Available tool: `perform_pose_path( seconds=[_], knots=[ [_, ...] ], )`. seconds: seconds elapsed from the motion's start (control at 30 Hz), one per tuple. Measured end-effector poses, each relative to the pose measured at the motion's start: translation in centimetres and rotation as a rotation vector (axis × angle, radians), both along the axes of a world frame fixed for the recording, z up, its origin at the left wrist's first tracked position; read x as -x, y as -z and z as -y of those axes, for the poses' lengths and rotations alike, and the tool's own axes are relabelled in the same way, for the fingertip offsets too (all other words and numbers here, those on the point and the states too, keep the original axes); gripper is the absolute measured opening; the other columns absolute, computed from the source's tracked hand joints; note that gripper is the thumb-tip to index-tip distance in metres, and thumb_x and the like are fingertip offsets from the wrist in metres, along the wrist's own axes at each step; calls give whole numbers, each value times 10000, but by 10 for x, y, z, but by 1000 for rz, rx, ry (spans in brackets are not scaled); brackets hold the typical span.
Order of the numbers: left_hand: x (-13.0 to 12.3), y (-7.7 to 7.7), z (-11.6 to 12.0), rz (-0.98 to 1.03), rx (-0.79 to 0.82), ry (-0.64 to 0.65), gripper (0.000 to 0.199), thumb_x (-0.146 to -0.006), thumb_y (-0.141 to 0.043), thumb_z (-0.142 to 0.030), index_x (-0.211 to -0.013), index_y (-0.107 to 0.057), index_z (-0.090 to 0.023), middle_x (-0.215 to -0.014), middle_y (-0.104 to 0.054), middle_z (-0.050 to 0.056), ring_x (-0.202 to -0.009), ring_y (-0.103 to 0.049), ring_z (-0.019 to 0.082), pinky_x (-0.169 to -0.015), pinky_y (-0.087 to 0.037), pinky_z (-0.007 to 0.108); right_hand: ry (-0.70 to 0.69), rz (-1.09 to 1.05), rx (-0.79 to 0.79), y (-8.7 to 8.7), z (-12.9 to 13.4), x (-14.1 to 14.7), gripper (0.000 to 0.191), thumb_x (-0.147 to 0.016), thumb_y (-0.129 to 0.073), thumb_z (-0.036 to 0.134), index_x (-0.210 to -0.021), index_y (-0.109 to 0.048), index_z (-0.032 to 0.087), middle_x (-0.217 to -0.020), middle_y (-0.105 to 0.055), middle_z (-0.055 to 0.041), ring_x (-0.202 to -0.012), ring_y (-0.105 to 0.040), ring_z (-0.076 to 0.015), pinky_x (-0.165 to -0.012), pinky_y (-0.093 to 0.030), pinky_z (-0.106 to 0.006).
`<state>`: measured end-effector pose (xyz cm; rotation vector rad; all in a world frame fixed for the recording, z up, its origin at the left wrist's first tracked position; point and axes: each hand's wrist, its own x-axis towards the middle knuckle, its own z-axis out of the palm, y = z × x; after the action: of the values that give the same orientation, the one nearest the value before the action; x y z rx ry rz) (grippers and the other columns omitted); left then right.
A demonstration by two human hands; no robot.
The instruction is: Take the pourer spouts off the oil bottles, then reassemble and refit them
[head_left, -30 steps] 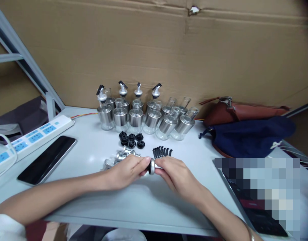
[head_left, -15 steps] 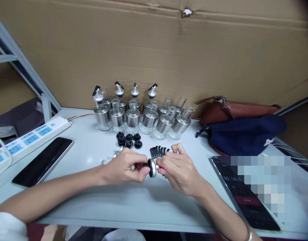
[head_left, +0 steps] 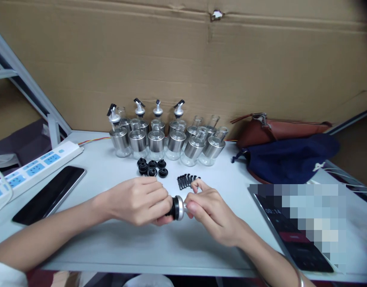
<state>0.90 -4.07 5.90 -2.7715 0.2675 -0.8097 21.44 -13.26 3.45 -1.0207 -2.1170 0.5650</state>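
Note:
A bottle pourer (head_left: 179,207), with a silver collar and a black stopper part, is held level between my hands above the table. My left hand (head_left: 140,201) is closed round its black end, back of the hand up. My right hand (head_left: 215,213) pinches the narrow silver spout on the other side, with one finger raised. Just behind my hands lie several black ribbed stoppers (head_left: 152,164) in a cluster and a row of small black levers (head_left: 185,181). Several glass bottles with steel sleeves (head_left: 156,141) stand farther back, some topped with silver pourers (head_left: 139,108).
A phone (head_left: 48,195) and a white power strip (head_left: 36,167) lie at the left. At the right are a brown bag (head_left: 279,130), a dark blue pouch (head_left: 291,159) and a tablet-like device showing a timer (head_left: 276,223). A cardboard wall (head_left: 171,59) closes off the back.
My left hand has rolled over, knuckles up, and wraps the black end further. The pourer has shifted slightly toward me and to the left, my right hand still pinching its spout.

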Motion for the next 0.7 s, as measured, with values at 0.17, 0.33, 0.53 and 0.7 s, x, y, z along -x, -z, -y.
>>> perform_pose_path(
  seconds=[0.17, 0.33, 0.53, 0.7],
  knots=[
    [0, 1, -1, 71, -43, 32, 373, -993, -354, -222, -754, -626, -131, -660, -685, 49, -612, -646, 134, -600, -540, 235, -19, -233, 431, 3, 2, 1, 571, -998, -282, 559, -590, -429, 188, -525, -469, 15, -575, -425, -129, -633, -347, -285],
    [1, -2, -4, 139, -75, 66, 314, -984, -396, -207, -787, -622, -115, -730, -726, 71, -730, -697, 155, -604, -544, 238, -145, -529, 912, 9, -1, 0, 566, -912, -417, 653, -614, -462, 173, -422, -342, 78, -362, -259, -54, -392, -209, -204],
    [11, -8, -24, 154, -63, 28, 170, -960, -420, -113, -963, -589, -130, -817, -720, 71, -764, -677, 165, -638, -525, 275, -315, -702, 1039, 10, -7, -9, 510, -882, -516, 628, -673, -484, 164, -433, -362, 89, -350, -243, -52, -372, -192, -198],
    [15, -2, -47, 84, 20, -344, 198, -983, -426, -215, -1060, -586, -126, -896, -698, 82, -710, -636, 163, -641, -491, 277, -198, -675, 715, 8, -11, -12, 455, -930, -508, 554, -726, -534, 149, -600, -502, 13, -575, -445, -108, -607, -348, -258]
  ],
)
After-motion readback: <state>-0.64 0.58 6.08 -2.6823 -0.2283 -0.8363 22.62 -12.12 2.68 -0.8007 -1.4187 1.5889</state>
